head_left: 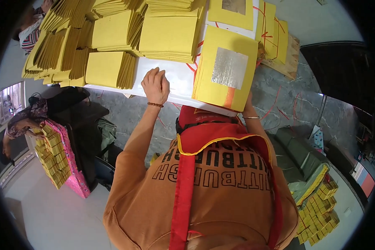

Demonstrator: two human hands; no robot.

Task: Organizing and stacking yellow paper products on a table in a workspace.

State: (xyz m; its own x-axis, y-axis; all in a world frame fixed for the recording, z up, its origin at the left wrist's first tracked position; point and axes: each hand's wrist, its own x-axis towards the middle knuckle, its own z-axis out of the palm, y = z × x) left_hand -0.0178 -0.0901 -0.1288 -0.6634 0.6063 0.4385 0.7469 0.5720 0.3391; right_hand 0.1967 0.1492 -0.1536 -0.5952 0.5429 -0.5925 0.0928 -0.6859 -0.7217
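My left hand point(155, 85) rests on the bare white tabletop point(148, 66) with its fingers curled in, and nothing shows in it. Just beyond it are folded stacks of yellow paper point(108, 68), the nearest one to its left. A thick stack of yellow joss paper point(204, 62) lies to the right, its top sheet bearing a silver foil rectangle point(230, 68) and an orange band. Beside the right edge of that stack is my right hand point(249, 104); its fingers are hidden behind the paper. Red string point(191, 68) runs out under the stack's left side.
More folded yellow stacks point(168, 37) fill the table's far left. Bundles tied with red string point(275, 35) lie at the far right. Another person point(23, 121) works at a pink-covered table point(77, 175) on the left. A dark green sofa point(296, 154) and piled yellow bundles point(321, 212) stand right.
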